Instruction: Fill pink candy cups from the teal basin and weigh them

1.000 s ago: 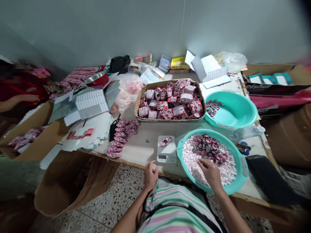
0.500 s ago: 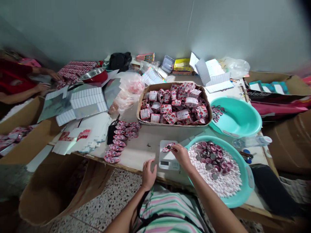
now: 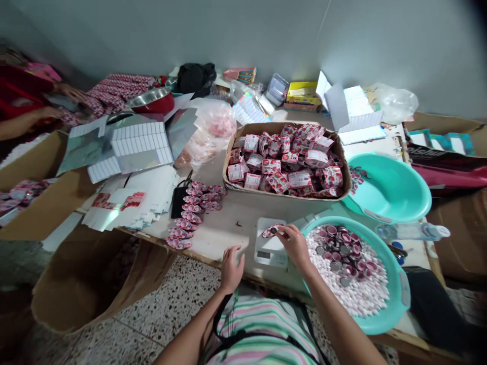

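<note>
My right hand (image 3: pixel 293 244) pinches a small dark round cap (image 3: pixel 274 230) above a white digital scale (image 3: pixel 262 243). Under the cap, a pink patterned shoe-shaped packet (image 3: pixel 267 232) lies on the scale's plate. My left hand (image 3: pixel 232 266) rests at the table's front edge, left of the scale, fingers apart and holding nothing. Right of the scale stands a turquoise basin (image 3: pixel 404 289) of small white pellets (image 3: pixel 355 294), with a heap of dark caps with pink insides (image 3: pixel 344 246) on top. Several similar pink packets (image 3: pixel 190 217) stand in rows to the left.
A cardboard box (image 3: pixel 285 198) of strawberry-printed packages sits behind the scale. Another turquoise basin (image 3: pixel 395 187) and a plastic bottle (image 3: pixel 413 231) are at right. White card sheets (image 3: pixel 140 152) lie at left, near another person's hands (image 3: pixel 49 114). Open cartons (image 3: pixel 72 309) flank the table.
The view has shifted, so the table's things appear further right. My right hand stays at the scale with the cap, and my left hand stays by the edge. The other person's hands have moved.
</note>
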Tool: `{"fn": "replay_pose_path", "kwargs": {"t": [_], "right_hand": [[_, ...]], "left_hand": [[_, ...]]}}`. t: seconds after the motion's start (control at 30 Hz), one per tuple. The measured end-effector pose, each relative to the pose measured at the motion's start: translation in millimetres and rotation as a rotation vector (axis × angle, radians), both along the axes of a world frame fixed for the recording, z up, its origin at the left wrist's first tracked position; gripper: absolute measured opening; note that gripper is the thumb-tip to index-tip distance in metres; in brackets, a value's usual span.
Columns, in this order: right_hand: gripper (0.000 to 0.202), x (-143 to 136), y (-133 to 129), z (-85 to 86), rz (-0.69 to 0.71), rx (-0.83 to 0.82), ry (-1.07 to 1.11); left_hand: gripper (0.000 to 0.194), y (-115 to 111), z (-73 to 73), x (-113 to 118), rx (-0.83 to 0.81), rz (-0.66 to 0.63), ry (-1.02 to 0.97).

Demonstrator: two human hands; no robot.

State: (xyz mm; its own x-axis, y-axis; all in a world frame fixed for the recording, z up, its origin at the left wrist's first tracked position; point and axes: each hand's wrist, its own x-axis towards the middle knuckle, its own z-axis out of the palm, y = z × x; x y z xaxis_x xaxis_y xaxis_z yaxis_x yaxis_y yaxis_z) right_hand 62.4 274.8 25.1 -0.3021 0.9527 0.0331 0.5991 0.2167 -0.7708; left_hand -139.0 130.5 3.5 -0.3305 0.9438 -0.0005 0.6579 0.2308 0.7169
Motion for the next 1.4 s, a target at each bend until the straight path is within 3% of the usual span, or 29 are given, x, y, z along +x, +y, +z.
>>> {"fn": "replay_pose_path", "kwargs": {"t": [0.17,0.27,0.43,0.6,0.9,1.4], "right_hand": [[0.026,-9,1,6.5,-0.009,-0.007,0.044],[0.028,-1,1,12.8,-0.062,0.022,0.024],[0.027,54,-19,21.2,-0.241,0.113,-0.027],[0.028,107,-51,12.2,-0.430,0.098,-0.120],[0.036,133,-77,-22.4,-0.408,-0.015,-0.196],[0.034,142,-61,-33.2,-0.388,0.046,-0.271]], "left_hand": [[0.022,16,1.8,2,0.035,-0.037,0.015],[0.022,23,3.1,1,0.047,-0.054,0.013],[0.021,28,1.9,-5,0.033,-0.095,-0.005],[0.019,30,-0.8,-7,0.025,-0.116,-0.011],[0.013,36,-0.6,-1,0.031,-0.177,-0.008],[0.012,26,2.8,12,0.055,-0.190,-0.012]]}}
